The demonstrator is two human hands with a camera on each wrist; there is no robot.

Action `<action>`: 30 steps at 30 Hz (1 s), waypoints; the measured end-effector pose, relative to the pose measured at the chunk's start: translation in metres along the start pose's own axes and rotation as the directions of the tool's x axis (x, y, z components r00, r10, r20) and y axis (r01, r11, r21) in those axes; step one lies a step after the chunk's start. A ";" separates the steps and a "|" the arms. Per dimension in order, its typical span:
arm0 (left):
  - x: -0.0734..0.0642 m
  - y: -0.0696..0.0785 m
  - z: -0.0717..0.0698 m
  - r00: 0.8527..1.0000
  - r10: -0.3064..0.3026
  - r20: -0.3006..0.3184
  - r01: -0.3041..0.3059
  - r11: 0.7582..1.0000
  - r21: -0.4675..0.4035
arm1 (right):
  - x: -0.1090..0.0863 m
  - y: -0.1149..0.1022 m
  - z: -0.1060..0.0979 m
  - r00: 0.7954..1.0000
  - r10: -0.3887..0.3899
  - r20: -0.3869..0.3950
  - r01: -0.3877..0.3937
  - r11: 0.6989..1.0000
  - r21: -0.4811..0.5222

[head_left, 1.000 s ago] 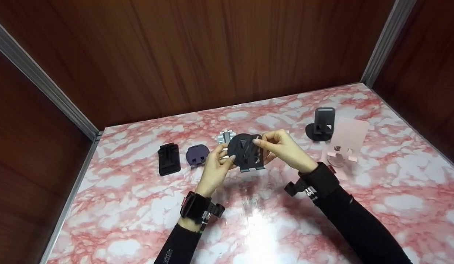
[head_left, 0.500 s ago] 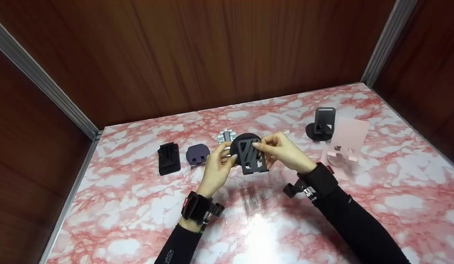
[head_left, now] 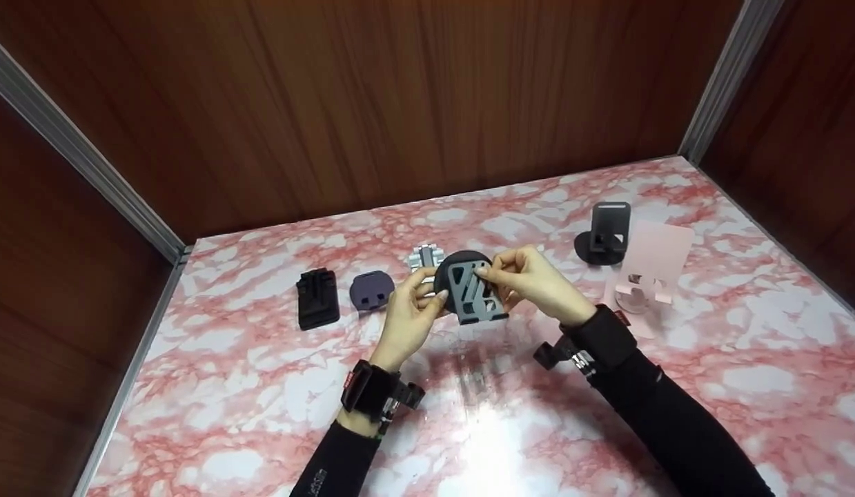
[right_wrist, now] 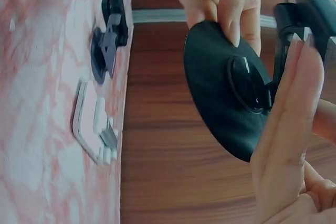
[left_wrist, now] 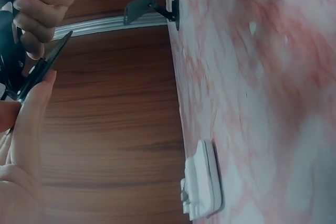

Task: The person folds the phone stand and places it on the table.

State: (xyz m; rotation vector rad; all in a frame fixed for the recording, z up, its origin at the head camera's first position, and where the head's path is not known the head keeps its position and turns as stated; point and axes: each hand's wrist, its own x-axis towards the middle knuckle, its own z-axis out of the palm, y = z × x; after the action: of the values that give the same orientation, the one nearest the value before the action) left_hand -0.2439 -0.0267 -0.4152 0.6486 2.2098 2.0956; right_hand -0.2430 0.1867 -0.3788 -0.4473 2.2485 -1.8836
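A black phone stand (head_left: pixel 473 290) with a round base and a slotted back plate is held up over the table between both hands. My left hand (head_left: pixel 408 310) pinches the edge of its disc base (right_wrist: pixel 210 87), thumb on the near face. On the other side, my right hand (head_left: pixel 534 279) grips the slotted plate, thumb on its front and fingers behind. The right wrist view shows a short hinged neck joining base and plate. In the left wrist view the stand (left_wrist: pixel 37 74) is partly cut off at the edge, with the plate tilted away from the base.
Behind the left hand lie a black folded stand (head_left: pixel 318 299), a purple round-based stand (head_left: pixel 372 290) and a white-grey folded stand (head_left: pixel 426 257). At right, a dark upright stand (head_left: pixel 610 231) and a pink stand (head_left: pixel 658 259) stand on the marbled table (head_left: pixel 261 400). Wooden panels wall the back and sides.
The phone stand's slotted plate has turned between the hands, so its front now faces up toward the head camera and looks lighter. Both hands keep their grips and have shifted only slightly.
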 end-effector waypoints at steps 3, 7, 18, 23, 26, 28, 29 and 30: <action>0.001 0.000 0.000 0.999 -0.052 0.015 0.053 0.996 -0.071 | 0.000 -0.003 -0.001 0.995 -0.054 -0.082 0.047 0.996 -0.078; 0.000 0.000 0.000 0.996 -0.081 0.025 0.083 0.992 -0.093 | -0.001 -0.003 -0.002 0.976 -0.134 -0.170 0.110 0.983 -0.145; 0.001 -0.002 0.001 0.989 -0.149 0.020 0.150 0.974 -0.167 | -0.005 0.008 -0.003 0.995 0.096 0.012 -0.097 0.991 0.097; -0.001 -0.001 0.000 0.974 -0.224 0.044 0.228 0.948 -0.223 | -0.002 0.015 -0.002 0.993 0.121 0.007 -0.121 0.984 0.131; -0.002 0.001 0.000 0.965 -0.254 0.067 0.263 0.938 -0.228 | -0.001 0.018 -0.001 0.991 0.131 -0.005 -0.130 0.986 0.103; -0.002 0.001 0.000 0.963 -0.257 0.081 0.269 0.937 -0.225 | 0.000 0.019 -0.001 0.992 0.129 -0.012 -0.128 0.988 0.089; -0.001 0.000 0.000 0.962 -0.257 0.088 0.271 0.936 -0.225 | 0.000 0.019 -0.001 0.992 0.126 -0.013 -0.124 0.989 0.085; -0.001 0.000 0.000 0.962 -0.258 0.093 0.272 0.935 -0.226 | 0.000 0.019 -0.001 0.992 0.122 -0.016 -0.120 0.990 0.079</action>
State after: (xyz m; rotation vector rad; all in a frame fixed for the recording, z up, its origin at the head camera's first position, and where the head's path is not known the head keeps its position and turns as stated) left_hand -0.2429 -0.0276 -0.4157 0.3681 1.8522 2.1188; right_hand -0.2457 0.1909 -0.3974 -0.2740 2.1536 -1.9141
